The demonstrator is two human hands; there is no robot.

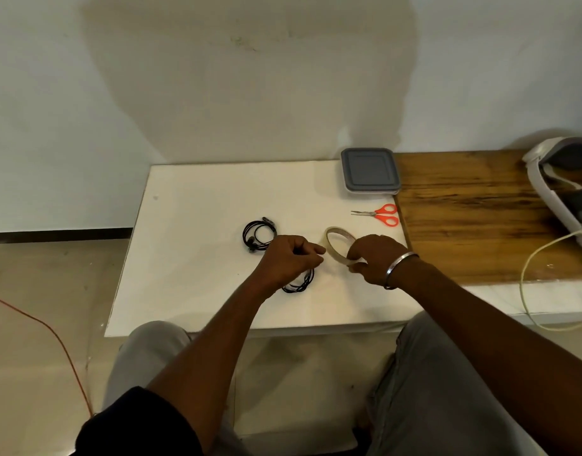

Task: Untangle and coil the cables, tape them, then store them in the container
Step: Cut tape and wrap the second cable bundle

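- right hand [375, 258] grips tape roll [340, 243] at its near rim
- left hand [289, 258], just left of the roll, curls round black cable coil [299, 284]
- farther left: second coil [258, 233]

I sit in a plain indoor room, maybe a home: bare patched wall [250, 77], tiled floor [36, 291], low wooden bench [463, 209] part-covered by a white board [200, 225].

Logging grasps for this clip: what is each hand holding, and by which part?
Left hand grips the black cable coil by its far end; right hand pinches the tape roll at its near rim.
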